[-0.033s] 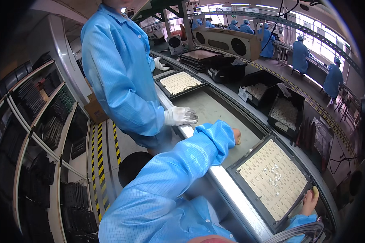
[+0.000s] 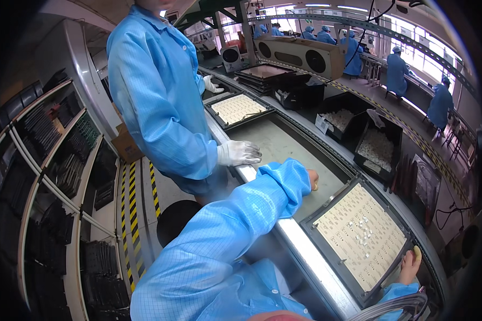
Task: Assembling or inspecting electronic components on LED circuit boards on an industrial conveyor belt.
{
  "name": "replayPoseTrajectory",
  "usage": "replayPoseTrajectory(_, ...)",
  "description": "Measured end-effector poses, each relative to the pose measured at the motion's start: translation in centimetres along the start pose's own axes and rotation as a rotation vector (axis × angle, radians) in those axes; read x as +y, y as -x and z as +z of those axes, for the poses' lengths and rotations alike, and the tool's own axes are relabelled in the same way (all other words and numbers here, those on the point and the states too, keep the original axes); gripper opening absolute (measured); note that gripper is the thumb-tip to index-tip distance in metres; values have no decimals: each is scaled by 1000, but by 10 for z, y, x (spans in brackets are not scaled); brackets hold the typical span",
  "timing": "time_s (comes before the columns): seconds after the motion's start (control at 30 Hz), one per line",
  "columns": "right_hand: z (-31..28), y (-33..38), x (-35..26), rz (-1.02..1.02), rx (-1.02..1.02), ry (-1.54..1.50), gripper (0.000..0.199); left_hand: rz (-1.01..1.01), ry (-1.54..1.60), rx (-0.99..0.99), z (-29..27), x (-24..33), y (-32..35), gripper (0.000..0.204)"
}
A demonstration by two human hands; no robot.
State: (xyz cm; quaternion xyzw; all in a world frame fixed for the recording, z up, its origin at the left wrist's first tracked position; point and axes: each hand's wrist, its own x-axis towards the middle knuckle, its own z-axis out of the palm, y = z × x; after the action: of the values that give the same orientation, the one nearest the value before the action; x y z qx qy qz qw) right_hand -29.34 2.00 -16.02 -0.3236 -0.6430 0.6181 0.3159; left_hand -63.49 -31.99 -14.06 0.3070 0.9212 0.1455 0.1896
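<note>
A black-framed tray (image 2: 320, 213) holds a pale panel (image 2: 334, 227) with rows of small printed marks, and lies on the conveyor at right. Small shiny pieces (image 2: 363, 231) are grouped on the panel's middle. My right hand (image 2: 409, 265) grips the tray's right edge, a yellowish cover on one fingertip. Beyond the tray's far left corner, my left hand (image 2: 313, 180) hovers over the grey conveyor surface (image 2: 326, 155). Its fingers are curled, and the blue sleeve hides most of it. Whether it holds anything is hidden.
A co-worker in blue stands at left, a gloved hand (image 2: 239, 153) on the metal rail (image 2: 316, 262). Another framed tray (image 2: 240, 108) lies farther along. Black bins (image 2: 379, 147) of white pieces line the far side. Loaded racks (image 2: 48, 176) stand left.
</note>
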Motion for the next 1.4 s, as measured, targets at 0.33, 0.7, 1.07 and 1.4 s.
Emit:
replayPoseTrajectory(0.33,-7,-8,10,43,2,-106,43,29,-52,1,6,-11,-4,27)
replayPoseTrajectory(0.7,2,-5,11,0,64,-136,41,142,-7,120,15,-22,-12,14)
replayPoseTrajectory(1.07,-2,-3,8,52,42,-103,41,112,-44,131,9,-13,-5,15)
replayPoseTrajectory(1.4,-1,-4,10,48,33,-126,41,112,-5,39,12,-19,-10,8)
